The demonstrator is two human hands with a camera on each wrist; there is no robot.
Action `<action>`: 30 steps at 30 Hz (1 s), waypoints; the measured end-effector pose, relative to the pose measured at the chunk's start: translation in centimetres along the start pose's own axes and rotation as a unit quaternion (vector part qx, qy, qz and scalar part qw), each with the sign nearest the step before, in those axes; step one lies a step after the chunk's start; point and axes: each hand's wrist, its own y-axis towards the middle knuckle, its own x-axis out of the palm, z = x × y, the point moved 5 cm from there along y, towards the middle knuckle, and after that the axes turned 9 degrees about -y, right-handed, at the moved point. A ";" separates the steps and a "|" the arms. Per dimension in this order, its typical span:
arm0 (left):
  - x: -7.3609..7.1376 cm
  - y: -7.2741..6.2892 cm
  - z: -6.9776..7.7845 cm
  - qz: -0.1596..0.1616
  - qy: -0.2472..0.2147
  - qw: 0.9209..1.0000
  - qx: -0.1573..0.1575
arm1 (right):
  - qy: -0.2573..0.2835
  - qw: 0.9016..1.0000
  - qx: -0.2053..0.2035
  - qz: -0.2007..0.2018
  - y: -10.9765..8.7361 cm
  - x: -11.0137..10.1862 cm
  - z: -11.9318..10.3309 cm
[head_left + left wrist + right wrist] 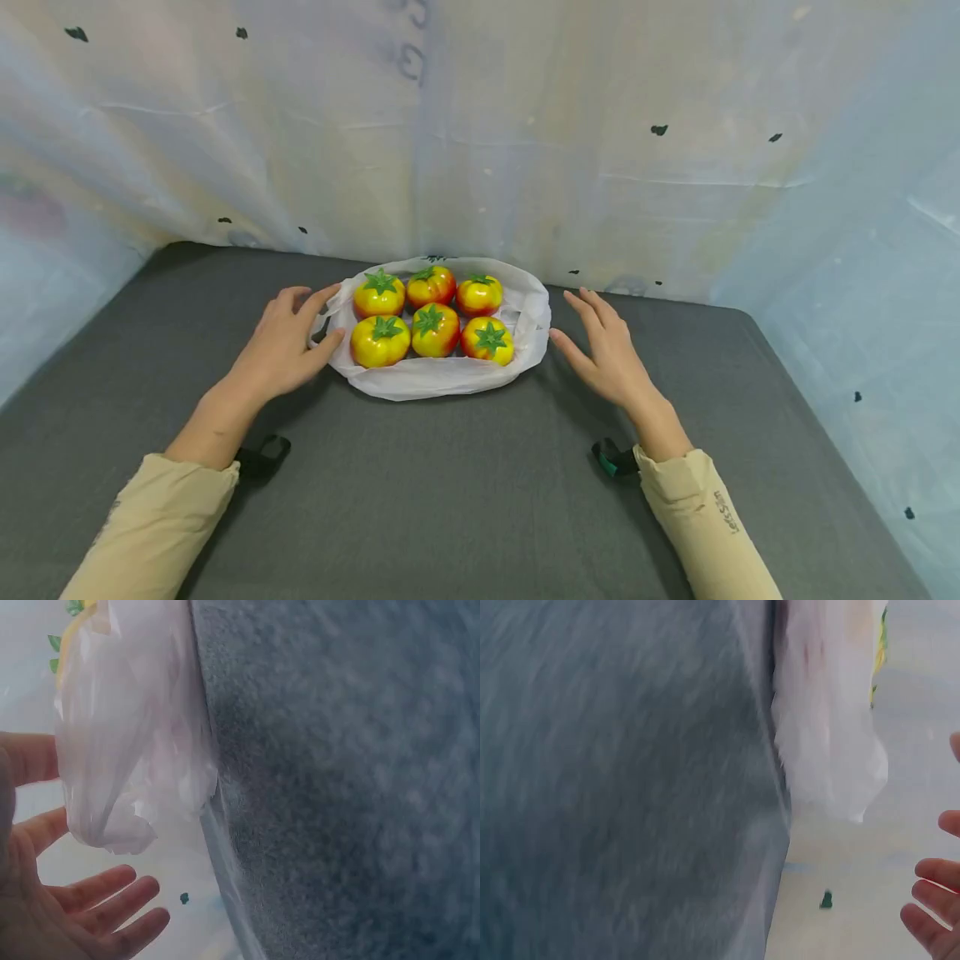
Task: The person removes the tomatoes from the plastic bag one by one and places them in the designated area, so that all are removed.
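Note:
Several yellow-and-red tomatoes [381, 341] with green star-shaped tops sit in two rows inside a white plastic bag [420, 383], its mouth spread wide and facing up. At the bag's left end is my left hand [288, 346], thumb and forefinger extended at the edge; whether they touch the plastic is hard to tell. The left wrist view shows the crumpled end of the bag [127, 735] beside those spread fingers [112, 889]. My right hand [611, 354] hovers off the bag's right end, fingers extended and holding nothing, thumb tip close to the rim.
A dark grey cloth-covered table [435, 483] lies under the bag. Pale plastic sheeting [525, 167] with small dark marks hangs behind the table and along both sides. Black straps [262, 457] show at both wrists, below the beige sleeves [161, 517].

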 end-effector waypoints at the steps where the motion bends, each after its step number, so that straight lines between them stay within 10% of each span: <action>1: 0.0 0.0 -0.1 0.001 -0.004 1.000 0.001 | 0.009 1.000 -0.007 0.011 0.0 -0.1 -0.2; 14: 0.1 0.3 -1.0 -0.023 -0.091 0.996 -0.010 | 0.102 0.990 -0.053 0.086 1.2 -0.1 -2.6; 30: 1.0 0.4 -1.5 -0.088 -0.210 0.973 -0.031 | 0.172 0.982 -0.079 0.023 2.3 1.5 -4.9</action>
